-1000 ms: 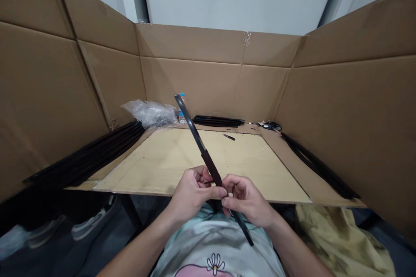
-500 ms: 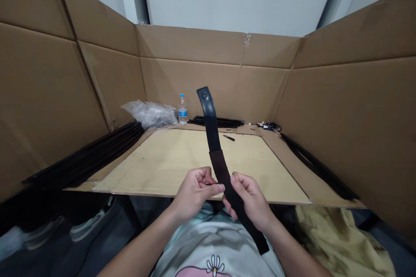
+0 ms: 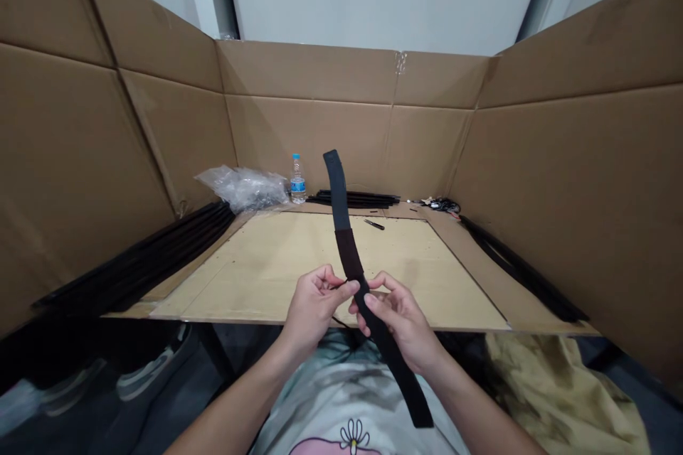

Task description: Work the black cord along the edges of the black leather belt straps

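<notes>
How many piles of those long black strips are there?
3: a left pile, a back pile right of the bottle, and a right pile. More might hide behind the clear plastic. The held strip isn't counted.

Two bare arms reach forward from below, the left forearm and right forearm angling inward. The left hand, thumb side up, pinches with curled fingers. Close beside it, the right hand grips, its thumb pressed down.
</notes>
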Action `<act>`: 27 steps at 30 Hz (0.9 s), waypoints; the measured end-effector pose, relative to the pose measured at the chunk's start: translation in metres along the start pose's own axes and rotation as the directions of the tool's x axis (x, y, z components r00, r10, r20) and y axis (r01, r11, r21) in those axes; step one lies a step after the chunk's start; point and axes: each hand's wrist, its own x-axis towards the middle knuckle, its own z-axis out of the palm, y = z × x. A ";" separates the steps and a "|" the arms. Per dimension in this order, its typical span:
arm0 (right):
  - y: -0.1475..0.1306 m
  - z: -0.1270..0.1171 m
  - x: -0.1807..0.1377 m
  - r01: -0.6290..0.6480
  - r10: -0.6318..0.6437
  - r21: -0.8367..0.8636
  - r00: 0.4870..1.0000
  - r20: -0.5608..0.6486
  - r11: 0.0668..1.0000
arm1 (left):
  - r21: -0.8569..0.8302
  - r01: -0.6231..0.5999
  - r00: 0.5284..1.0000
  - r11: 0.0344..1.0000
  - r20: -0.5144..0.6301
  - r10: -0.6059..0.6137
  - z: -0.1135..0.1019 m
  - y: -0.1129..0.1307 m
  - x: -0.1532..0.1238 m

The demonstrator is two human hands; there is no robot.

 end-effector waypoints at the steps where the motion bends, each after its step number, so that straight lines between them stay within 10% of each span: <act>1: 0.001 -0.001 0.001 0.010 -0.010 0.019 1.000 -0.001 1.000 | 0.002 0.008 1.000 1.000 0.002 -0.008 0.001 0.000 -0.001; 27: 0.007 0.000 -0.002 -0.023 0.024 -0.019 0.999 0.043 1.000 | -0.045 -0.007 0.990 0.999 0.143 0.013 0.003 0.012 -0.013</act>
